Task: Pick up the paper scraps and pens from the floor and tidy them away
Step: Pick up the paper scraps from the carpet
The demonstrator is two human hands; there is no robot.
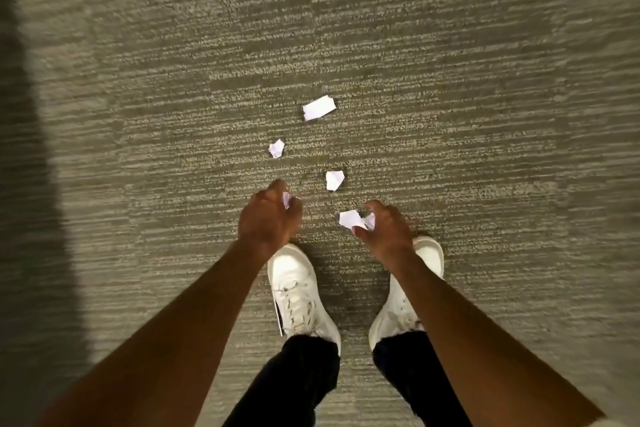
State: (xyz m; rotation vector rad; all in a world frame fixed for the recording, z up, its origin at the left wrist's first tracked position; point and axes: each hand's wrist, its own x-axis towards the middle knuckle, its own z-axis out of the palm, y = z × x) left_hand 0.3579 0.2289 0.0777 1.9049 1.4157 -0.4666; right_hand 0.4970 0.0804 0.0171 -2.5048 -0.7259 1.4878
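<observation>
Three white paper scraps lie on the carpet ahead of me: a long flat one [318, 107] farthest away, a small crumpled one [276, 148] to its lower left, and another crumpled one [334, 179] nearest my hands. My left hand [268, 222] is closed around a small scrap [286, 199] that peeks out between the fingers. My right hand [384, 229] pinches crumpled white scraps [351, 218] between thumb and fingers. Both hands hover low over the floor. No pens are in view.
Grey-beige striped carpet [450, 80] fills the view. My two white sneakers [294, 288] stand just below my hands, under dark trousers. A dark shadowed band [24, 184] runs down the left edge.
</observation>
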